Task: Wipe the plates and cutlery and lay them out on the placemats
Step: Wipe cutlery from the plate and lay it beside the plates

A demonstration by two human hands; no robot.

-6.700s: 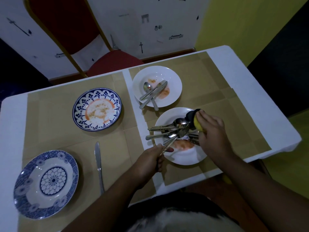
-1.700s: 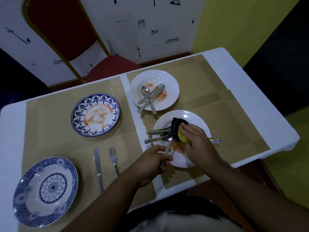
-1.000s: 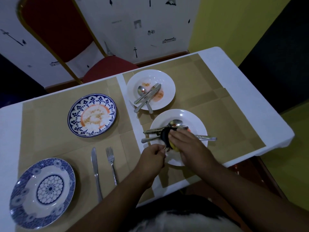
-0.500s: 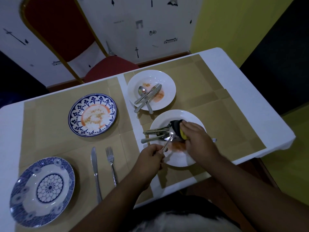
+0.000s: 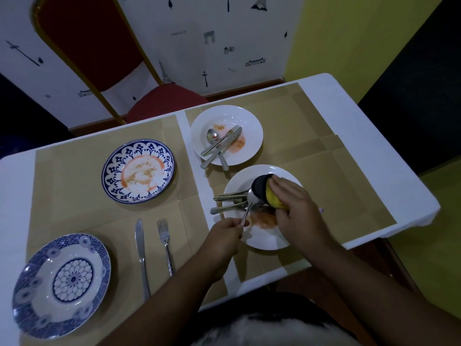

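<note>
Three pieces apparently finished, judging by the layout: blue-and-white patterned plate [image 5: 61, 285] with no smears, steel table knife [image 5: 141, 253] and steel fork [image 5: 164, 243], all set out on the tan paper placemat [image 5: 74, 216] well to the left of the left-hand fingers. Mid-wipe on a fourth, a steel spoon [image 5: 249, 203].

Left to do, by the look of it:
- blue-rimmed plate with orange smears [image 5: 138, 171], beyond and to the left of the fingers
- far white round plate [image 5: 252, 136], smeared and carrying a spoon, fork and knife, past the right fingertips
- near white round plate [image 5: 264, 239], directly under both hands, with an orange smear just below the right fingers
- loose steel cutlery pile [image 5: 229, 198], across that plate's left rim, just left of the sponge

After that, laying out on the matching right placemat [image 5: 336, 176], probably not begun.

Left hand [image 5: 224, 236]: fingers [image 5: 235, 224] curled, thumb and fingertips pinching the spoon handle near its end, bowl angled up and away toward the sponge.

Right hand [image 5: 296, 211]: fingers [image 5: 282, 188] bent over the top of a yellow sponge with a dark scouring face [image 5: 272, 198], thumb hidden beneath, gripping it, dark face pressed against the spoon bowl. Cannot tell whether sponge or spoon touches the plate below.
</note>
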